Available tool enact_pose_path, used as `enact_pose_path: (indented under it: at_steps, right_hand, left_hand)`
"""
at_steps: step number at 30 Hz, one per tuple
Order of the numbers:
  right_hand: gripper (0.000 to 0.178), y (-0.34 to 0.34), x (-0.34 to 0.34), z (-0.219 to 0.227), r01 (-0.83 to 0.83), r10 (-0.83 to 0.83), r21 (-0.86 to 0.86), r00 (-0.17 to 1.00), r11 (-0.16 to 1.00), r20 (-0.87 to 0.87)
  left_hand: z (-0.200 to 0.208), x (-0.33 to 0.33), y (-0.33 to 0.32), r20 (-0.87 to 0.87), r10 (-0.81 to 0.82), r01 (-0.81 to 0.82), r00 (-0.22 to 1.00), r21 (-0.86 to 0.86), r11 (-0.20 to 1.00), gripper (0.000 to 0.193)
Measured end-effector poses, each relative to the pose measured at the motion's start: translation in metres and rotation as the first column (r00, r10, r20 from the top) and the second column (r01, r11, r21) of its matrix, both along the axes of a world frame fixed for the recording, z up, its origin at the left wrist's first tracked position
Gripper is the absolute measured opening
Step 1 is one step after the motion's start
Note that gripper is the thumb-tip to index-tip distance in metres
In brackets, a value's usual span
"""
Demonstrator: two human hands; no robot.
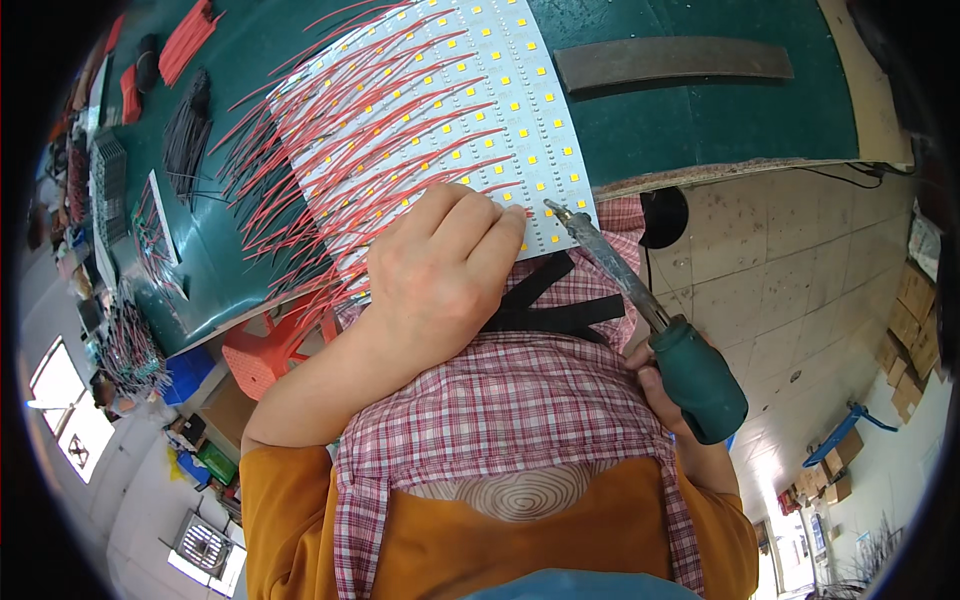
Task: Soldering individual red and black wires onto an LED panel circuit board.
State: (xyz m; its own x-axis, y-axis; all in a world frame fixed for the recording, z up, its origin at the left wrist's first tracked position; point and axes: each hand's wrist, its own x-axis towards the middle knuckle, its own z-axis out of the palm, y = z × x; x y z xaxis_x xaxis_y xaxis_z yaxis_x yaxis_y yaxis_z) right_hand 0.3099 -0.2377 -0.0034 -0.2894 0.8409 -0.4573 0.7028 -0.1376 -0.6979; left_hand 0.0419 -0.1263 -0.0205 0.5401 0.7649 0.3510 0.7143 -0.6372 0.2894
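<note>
A white LED board (545,110) with rows of yellow chips lies at the table's near edge. Red wires (400,70) run across it in rows, with black ones among them at its left side. My left hand (435,270) rests over the board's near part, fingers pinched together on a red wire whose end shows by the fingertips. A soldering iron (695,380) with a green handle is in my right hand (655,390), which is partly hidden behind that handle. Its metal tip points up-left, just right of my left fingertips, over the board's near right corner.
A dark curved bar (675,65) lies on the green table (720,130) right of the board. Bundles of black wire (188,140) and red wire (188,42) lie at the left. An orange-red stool (260,355) stands below the table edge. Cardboard boxes (905,330) sit far right.
</note>
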Motion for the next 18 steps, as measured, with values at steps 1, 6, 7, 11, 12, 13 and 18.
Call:
enact_pose_path:
  at_steps: [1, 6, 7, 11, 12, 13, 18]
  right_hand:
    - [0.013, -0.003, 0.0, -0.003, 0.0, 0.0, -0.001, 1.0, 1.0, 0.002]
    - [0.009, 0.007, 0.001, -0.017, 0.051, -0.043, 0.137, 0.997, 0.989, -0.059]
    - [0.009, 0.01, 0.0, -0.014, 0.05, -0.042, 0.137, 0.997, 0.989, -0.059]
    - [0.009, 0.013, 0.002, -0.013, 0.017, -0.018, 0.068, 1.0, 0.998, 0.02]
    - [0.008, 0.011, 0.004, -0.015, 0.043, -0.042, 0.058, 0.999, 0.997, -0.021]
    - [0.008, 0.01, 0.005, -0.017, 0.042, -0.041, 0.056, 0.999, 0.998, -0.022]
    - [0.013, 0.008, 0.007, -0.02, 0.027, -0.009, 0.175, 0.995, 0.984, -0.103]
  left_hand:
    - [0.001, 0.001, -0.001, 0.002, 0.0, 0.0, 1.0, -0.001, 1.0, 0.019]
    - [0.004, 0.002, 0.013, -0.01, 0.033, -0.034, 0.999, -0.054, 0.998, 0.022]
    - [0.004, 0.002, 0.014, -0.01, 0.035, -0.035, 0.999, -0.054, 0.998, 0.022]
    - [0.0, -0.008, 0.017, 0.134, -0.026, 0.026, 0.991, 0.006, 1.0, 0.024]
    - [-0.003, -0.01, 0.016, 0.151, -0.079, 0.065, 0.985, 0.096, 0.993, 0.026]
    - [-0.004, -0.01, 0.014, 0.17, -0.082, 0.073, 0.982, 0.062, 0.995, 0.024]
    - [-0.002, -0.004, 0.011, 0.136, -0.01, 0.02, 0.991, -0.072, 0.997, 0.029]
